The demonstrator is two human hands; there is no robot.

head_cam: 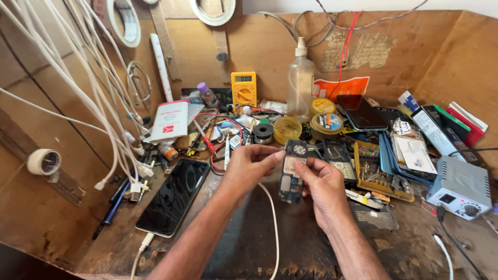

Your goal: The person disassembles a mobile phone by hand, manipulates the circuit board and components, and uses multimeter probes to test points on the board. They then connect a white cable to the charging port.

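Observation:
Both of my hands hold a small phone circuit board (293, 171) upright over the middle of the wooden bench. My left hand (249, 166) pinches its upper left edge with the fingertips. My right hand (321, 186) grips its right side, thumb on the face. The board is dark with a round part at the top and blue parts lower down. A black phone (174, 196) lies flat to the left of my left forearm, with a white cable (274, 228) running between my arms.
Cluttered bench: yellow multimeter (244, 89), clear spray bottle (301, 83), solder reels (287, 129), yellow parts tray (381, 171), grey power unit (459, 189), phones and cases at right, white cables (98, 98) hanging at left, tape roll (44, 162) on the left wall.

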